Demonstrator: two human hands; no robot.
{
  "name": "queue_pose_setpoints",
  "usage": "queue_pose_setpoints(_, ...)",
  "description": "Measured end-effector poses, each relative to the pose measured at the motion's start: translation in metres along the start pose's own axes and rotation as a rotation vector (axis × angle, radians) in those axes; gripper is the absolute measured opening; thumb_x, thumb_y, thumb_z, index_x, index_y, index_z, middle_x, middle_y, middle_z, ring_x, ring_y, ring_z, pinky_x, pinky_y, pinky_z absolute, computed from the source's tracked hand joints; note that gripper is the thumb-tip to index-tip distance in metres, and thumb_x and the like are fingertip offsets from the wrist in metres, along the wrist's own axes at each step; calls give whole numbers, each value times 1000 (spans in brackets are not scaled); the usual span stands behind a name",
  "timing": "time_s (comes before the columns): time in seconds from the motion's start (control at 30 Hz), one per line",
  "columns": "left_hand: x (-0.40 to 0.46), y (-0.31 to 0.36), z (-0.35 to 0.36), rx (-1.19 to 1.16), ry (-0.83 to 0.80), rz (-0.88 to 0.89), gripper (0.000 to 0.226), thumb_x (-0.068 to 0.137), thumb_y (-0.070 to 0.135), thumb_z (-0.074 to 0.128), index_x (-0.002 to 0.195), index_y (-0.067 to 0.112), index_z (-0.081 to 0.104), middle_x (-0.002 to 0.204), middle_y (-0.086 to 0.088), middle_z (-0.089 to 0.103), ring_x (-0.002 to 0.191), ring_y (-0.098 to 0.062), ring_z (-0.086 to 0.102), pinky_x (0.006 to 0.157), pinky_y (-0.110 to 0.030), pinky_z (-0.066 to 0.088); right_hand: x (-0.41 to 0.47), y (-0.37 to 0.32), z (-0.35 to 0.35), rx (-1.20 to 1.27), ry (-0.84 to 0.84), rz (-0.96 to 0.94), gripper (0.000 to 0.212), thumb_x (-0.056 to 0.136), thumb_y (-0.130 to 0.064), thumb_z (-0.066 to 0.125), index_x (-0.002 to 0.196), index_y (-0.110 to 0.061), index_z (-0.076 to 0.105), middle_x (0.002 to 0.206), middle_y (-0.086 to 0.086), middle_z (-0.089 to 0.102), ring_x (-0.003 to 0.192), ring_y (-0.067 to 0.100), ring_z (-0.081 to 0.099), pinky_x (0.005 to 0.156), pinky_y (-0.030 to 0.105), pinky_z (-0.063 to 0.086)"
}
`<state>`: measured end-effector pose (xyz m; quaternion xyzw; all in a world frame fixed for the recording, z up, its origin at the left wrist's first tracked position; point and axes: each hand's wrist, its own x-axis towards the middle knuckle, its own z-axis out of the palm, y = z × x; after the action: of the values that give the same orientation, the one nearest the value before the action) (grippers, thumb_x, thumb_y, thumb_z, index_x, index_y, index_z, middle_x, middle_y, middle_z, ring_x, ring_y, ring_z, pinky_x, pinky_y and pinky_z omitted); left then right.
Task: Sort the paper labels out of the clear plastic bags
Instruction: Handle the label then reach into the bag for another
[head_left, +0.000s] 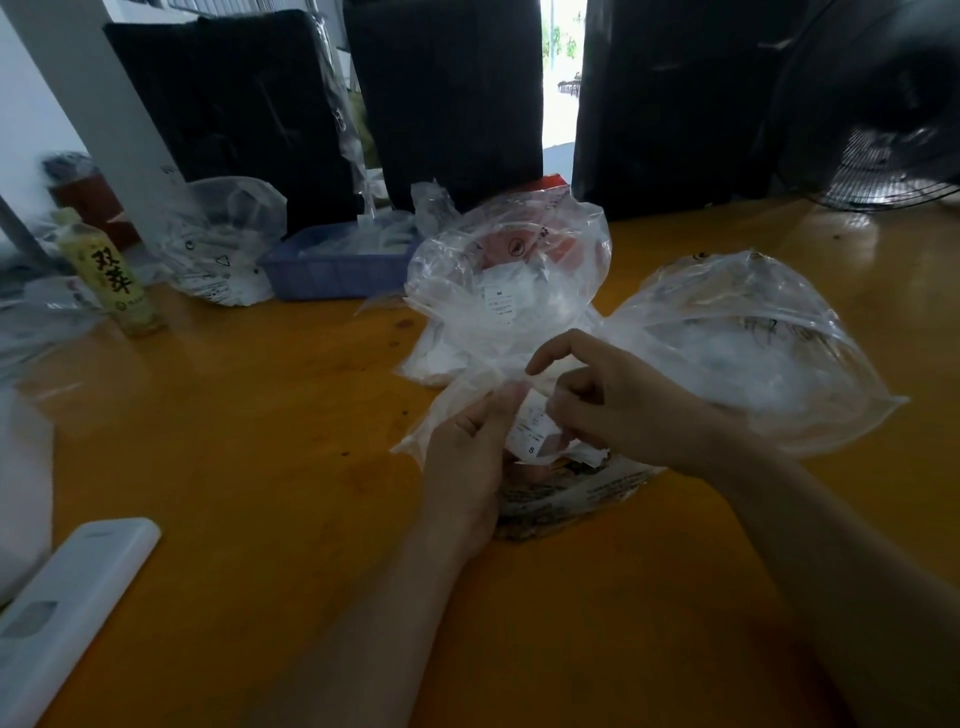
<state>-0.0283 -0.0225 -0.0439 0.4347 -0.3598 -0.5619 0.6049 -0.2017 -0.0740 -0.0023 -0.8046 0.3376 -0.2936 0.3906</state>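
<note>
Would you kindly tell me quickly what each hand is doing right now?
Left hand: fingers curled, gripping the clear plastic bag at its bunched neck.
Right hand: fingers pinching the paper label at the bag's opening.

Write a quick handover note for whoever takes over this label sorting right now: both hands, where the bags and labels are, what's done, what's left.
Left hand: holds the clear bag near its gathered middle.
Right hand: fingers curled, pinching at a paper label at the bag.
Another bag with labels sits behind on the orange table; blue tray beyond.
Done: cannot tell how many are sorted.
Left: pull this label free, then work through the remaining bags.
</note>
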Motion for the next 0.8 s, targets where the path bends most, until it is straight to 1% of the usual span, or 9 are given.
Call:
queue_pose_setpoints(0.1, 3, 3, 0, -103, 11, -59, 43, 106, 53, 49, 127, 18, 65, 122, -12, 77, 88, -29, 80, 49, -26, 58, 19, -9, -4, 10, 245, -6, 21, 101, -10, 58, 99, -29, 67, 66, -2, 63, 56, 12, 53, 55, 27, 46)
queue_pose_setpoints(0.23, 6, 3, -2, -112, 7, -81, 54, 110, 51, 37, 127, 10, 67, 117, -10, 79, 82, -25, 80, 50, -26, 58, 66, -24, -10, 165, 645, 121, 14, 103, -15, 58, 104, -24, 69, 81, -3, 70, 62, 7, 60, 57, 18, 49)
queue_pose_setpoints(0.3, 7, 3, -2, -103, 20, -90, 53, 112, 48, 36, 124, 9, 68, 115, -11, 80, 79, -24, 80, 49, -25, 58, 85, -29, -16, 236, 608, 197, 15, 104, -23, 58, 117, -21, 66, 96, -2, 71, 68, 8, 67, 59, 16, 52)
queue_pose_setpoints(0.4, 6, 3, -2, -100, 21, -99, 53, 113, 46, 35, 121, 7, 69, 114, -12, 80, 77, -24, 80, 48, -25, 58, 92, -31, -20, 448, 359, 284, 36, 103, -33, 61, 136, -21, 57, 119, 4, 63, 81, 20, 78, 64, 22, 58)
queue_pose_setpoints(0.47, 6, 4, -3, -97, 18, -103, 54, 113, 46, 35, 120, 6, 70, 113, -12, 80, 75, -24, 79, 48, -25, 59, 86, -28, -16, 474, 320, 274, 46, 103, -33, 60, 144, -15, 52, 124, 4, 58, 83, 26, 78, 67, 26, 60)
queue_pose_setpoints(0.57, 7, 4, -3, -88, 10, -102, 55, 113, 45, 33, 121, 5, 69, 113, -13, 80, 74, -24, 79, 50, -25, 60, 70, -20, -12, 318, 390, 243, 34, 103, -28, 59, 134, -14, 63, 112, 1, 70, 78, 22, 78, 71, 32, 61)
queue_pose_setpoints(0.67, 6, 2, -4, -69, -8, -95, 54, 113, 44, 32, 122, 4, 68, 114, -13, 80, 76, -24, 78, 54, -26, 61, 44, -7, -17, 26, 430, 261, 17, 102, -25, 56, 99, -22, 73, 86, -6, 77, 56, 9, 67, 53, 24, 52)
queue_pose_setpoints(0.73, 6, 2, -6, -57, -13, -86, 54, 114, 44, 33, 121, 4, 69, 114, -14, 80, 77, -24, 79, 54, -27, 61, 26, 3, -29, -312, 484, 330, 28, 99, -29, 56, 75, -20, 68, 62, -1, 70, 40, 7, 49, 42, 18, 38)
queue_pose_setpoints(0.8, 7, 1, -6, -40, -12, -78, 54, 114, 44, 33, 121, 4, 70, 115, -13, 80, 79, -24, 79, 55, -27, 61, 10, 12, -46, -633, 522, 422, 42, 94, -28, 57, 56, -13, 53, 43, 3, 48, 36, 12, 36, 41, 20, 30)
